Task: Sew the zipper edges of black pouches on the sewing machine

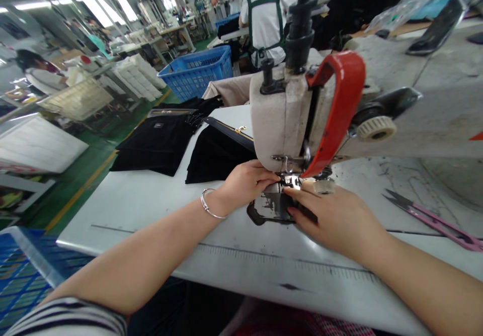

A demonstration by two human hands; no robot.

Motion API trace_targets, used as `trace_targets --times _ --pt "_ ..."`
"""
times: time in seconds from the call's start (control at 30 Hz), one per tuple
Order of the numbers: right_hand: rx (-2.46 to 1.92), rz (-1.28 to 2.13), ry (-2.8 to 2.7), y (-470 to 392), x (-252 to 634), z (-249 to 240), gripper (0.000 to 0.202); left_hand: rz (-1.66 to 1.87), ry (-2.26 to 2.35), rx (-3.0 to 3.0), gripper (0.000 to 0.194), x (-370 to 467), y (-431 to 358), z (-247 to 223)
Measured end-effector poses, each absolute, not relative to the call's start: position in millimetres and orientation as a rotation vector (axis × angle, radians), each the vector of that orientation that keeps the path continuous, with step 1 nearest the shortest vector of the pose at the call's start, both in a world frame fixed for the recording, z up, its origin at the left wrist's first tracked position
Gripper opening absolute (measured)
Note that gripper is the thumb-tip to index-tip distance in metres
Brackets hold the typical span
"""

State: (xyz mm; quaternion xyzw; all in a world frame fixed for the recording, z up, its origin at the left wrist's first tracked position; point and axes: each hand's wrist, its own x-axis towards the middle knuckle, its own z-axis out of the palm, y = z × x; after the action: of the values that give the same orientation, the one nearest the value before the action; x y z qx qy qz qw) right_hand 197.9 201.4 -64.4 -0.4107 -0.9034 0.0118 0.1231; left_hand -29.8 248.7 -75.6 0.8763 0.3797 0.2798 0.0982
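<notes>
My left hand [245, 182], with a silver bangle at the wrist, reaches to the left side of the sewing machine's presser foot [292, 181]. Its thumb and fingers are pressed together; what they pinch is too small to make out. From the right comes my right hand [335, 215], its fingers stretched and apart, fingertips at the metal plate [269, 205] below the foot. Dark material shows between its thumb and forefinger, but I cannot tell what it is. Just behind my left hand lies a black fabric piece [217, 155] with a gold zipper [234, 130].
A stack of black fabric pieces [154, 140] lies at the table's left. Pink-handled thread snips [433, 220] rest on the right. The machine head [275, 119] has a red lever guard [339, 109]. Blue baskets [199, 72] stand beyond, and a co-worker [266, 19] sits ahead.
</notes>
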Motion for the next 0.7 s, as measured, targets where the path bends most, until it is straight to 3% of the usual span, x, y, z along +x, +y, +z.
trace_targets --times 0.7 --pt "-1.171 0.075 -2.624 202 197 -60 0.03 0.662 1.288 2.671 0.021 -27 257 -78"
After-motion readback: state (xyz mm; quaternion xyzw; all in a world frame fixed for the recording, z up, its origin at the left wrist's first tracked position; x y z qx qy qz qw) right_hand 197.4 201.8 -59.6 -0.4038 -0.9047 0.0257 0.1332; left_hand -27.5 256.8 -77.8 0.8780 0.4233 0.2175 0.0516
